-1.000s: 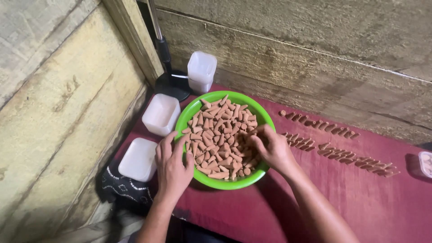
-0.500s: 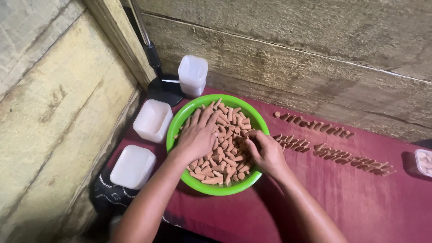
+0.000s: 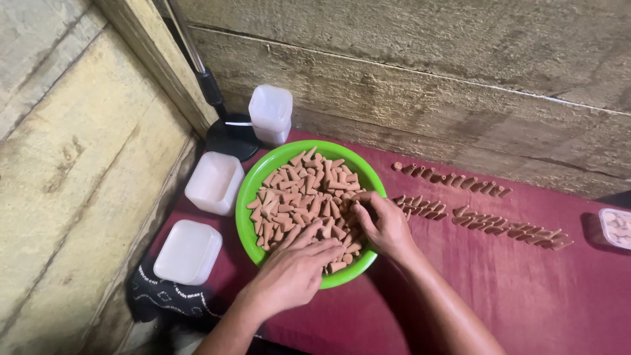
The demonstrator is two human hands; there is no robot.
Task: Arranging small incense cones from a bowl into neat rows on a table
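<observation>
A bright green bowl (image 3: 253,187) heaped with several small brown cones (image 3: 299,194) stands on a dark red cloth. My left hand (image 3: 292,269) lies flat over the near part of the pile, fingers spread on the cones. My right hand (image 3: 381,223) rests at the bowl's right rim, its fingers curled among the cones; whether it grips one is hidden.
Three white plastic tubs (image 3: 213,183) (image 3: 189,251) (image 3: 271,113) stand left of and behind the bowl. Rows of brown cones (image 3: 453,179) (image 3: 513,229) stand on the red cloth (image 3: 526,296) to the right. A black stand base (image 3: 231,137) sits in the corner by wooden walls.
My left hand has slid back from the middle of the pile to its near edge. My right hand stays at the right rim. The view has shifted slightly.
</observation>
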